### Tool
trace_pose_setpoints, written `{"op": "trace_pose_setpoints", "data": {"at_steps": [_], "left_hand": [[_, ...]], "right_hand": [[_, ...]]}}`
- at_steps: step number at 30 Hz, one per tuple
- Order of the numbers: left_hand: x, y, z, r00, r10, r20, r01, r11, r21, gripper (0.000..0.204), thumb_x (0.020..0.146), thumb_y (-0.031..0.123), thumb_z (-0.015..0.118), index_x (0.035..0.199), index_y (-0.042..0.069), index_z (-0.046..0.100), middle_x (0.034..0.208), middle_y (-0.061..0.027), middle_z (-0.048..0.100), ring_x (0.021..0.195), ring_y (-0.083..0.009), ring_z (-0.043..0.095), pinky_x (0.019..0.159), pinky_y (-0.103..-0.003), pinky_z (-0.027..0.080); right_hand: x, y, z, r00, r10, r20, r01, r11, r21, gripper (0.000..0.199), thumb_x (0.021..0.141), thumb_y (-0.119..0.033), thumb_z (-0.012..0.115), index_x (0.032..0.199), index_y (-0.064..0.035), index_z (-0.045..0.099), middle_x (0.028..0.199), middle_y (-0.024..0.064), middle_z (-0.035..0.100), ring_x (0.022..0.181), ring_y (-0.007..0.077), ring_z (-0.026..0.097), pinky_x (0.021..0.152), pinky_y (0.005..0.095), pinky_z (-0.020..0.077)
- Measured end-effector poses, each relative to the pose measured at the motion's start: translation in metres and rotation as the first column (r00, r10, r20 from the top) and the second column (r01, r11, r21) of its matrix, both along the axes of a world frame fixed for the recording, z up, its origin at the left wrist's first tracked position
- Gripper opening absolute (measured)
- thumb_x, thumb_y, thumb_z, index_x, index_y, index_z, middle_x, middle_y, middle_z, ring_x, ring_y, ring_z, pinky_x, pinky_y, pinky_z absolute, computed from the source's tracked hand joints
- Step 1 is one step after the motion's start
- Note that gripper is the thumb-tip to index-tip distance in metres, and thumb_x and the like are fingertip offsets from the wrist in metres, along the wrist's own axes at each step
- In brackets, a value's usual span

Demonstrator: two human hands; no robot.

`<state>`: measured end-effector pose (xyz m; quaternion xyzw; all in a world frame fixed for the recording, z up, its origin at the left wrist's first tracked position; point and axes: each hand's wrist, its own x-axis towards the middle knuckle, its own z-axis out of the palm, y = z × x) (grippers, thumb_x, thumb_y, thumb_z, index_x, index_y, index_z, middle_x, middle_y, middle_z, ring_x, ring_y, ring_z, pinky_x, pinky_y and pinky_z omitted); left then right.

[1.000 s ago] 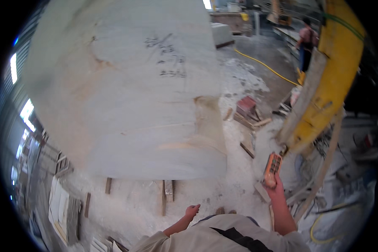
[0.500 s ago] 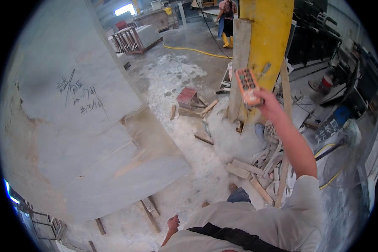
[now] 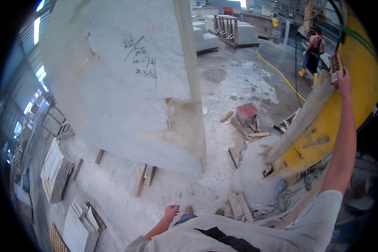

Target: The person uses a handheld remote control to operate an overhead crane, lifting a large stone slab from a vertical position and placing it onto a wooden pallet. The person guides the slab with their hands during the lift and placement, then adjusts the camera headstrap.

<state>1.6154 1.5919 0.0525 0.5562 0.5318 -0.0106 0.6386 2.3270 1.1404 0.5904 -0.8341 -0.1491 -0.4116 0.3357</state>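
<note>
My right arm is stretched out to the upper right. My right hand grips an orange handheld remote control with dark buttons, held up in front of the yellow column. Low in the middle, my left hand hangs by my body with its fingers curled in, and nothing shows in it. A big pale grey stone slab with handwriting and brown stains stands tilted ahead to the left. Neither hand touches it. Wooden beams lie on the floor by its lower edge; whether the slab rests on them, I cannot tell.
The yellow column rises at right, a grey plank against it. Scrap wood and a red block lie right of the slab. Stacked slabs stand at left. Farther off, a person in yellow boots is by a yellow hose.
My view has swung left, so the slab and column now appear farther right. The remote is still in my raised right hand. More stacked slabs show at left.
</note>
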Motion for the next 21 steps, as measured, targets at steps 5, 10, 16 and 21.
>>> {"op": "trace_pose_setpoints", "data": {"at_steps": [5, 10, 16, 21], "left_hand": [[-0.035, -0.033, -0.007, 0.99, 0.029, -0.135, -0.025, 0.999, 0.025, 0.045, 0.079, 0.037, 0.065, 0.101, -0.002, 0.063, 0.085, -0.0096, 0.064, 0.071, -0.017, 0.062, 0.057, -0.029, 0.048], [-0.055, -0.046, 0.003, 0.963, 0.056, -0.263, -0.055, 0.998, 0.011, 0.043, 0.081, 0.033, 0.064, 0.106, -0.002, 0.06, 0.091, -0.0109, 0.064, 0.074, -0.0194, 0.063, 0.061, -0.032, 0.049], [-0.026, -0.055, 0.01, 0.99, 0.084, -0.113, -0.084, 0.996, 0.005, 0.044, 0.081, 0.034, 0.065, 0.106, -0.002, 0.06, 0.091, -0.0109, 0.064, 0.075, -0.019, 0.062, 0.061, -0.032, 0.05], [-0.008, -0.059, -0.005, 0.993, 0.047, -0.112, -0.045, 0.999, 0.017, 0.043, 0.08, 0.034, 0.065, 0.104, -0.001, 0.061, 0.091, -0.0098, 0.064, 0.076, -0.0181, 0.062, 0.062, -0.032, 0.049]], "right_hand": [[0.066, -0.016, -0.013, 0.998, -0.024, 0.051, 0.03, 0.993, -0.116, 0.045, 0.084, -0.026, 0.055, 0.118, 0.0032, 0.052, 0.106, 0.0238, 0.061, 0.099, 0.0365, 0.059, 0.084, 0.0391, 0.0455], [0.086, -0.002, -0.023, 0.996, -0.069, 0.047, 0.078, 0.974, -0.214, 0.037, 0.083, -0.024, 0.054, 0.109, 0.0022, 0.056, 0.098, 0.0249, 0.061, 0.094, 0.0395, 0.059, 0.08, 0.0426, 0.0456], [0.113, -0.036, -0.019, 0.973, -0.201, 0.111, 0.224, 0.936, -0.272, 0.036, 0.084, -0.028, 0.053, 0.103, 0.0027, 0.055, 0.1, 0.0266, 0.059, 0.094, 0.042, 0.056, 0.079, 0.0451, 0.0448], [0.096, -0.011, -0.018, 0.925, -0.342, 0.164, 0.379, 0.852, -0.361, 0.045, 0.088, -0.04, 0.049, 0.109, -0.0004, 0.055, 0.107, 0.0236, 0.058, 0.098, 0.0391, 0.056, 0.081, 0.0449, 0.0449]]}}
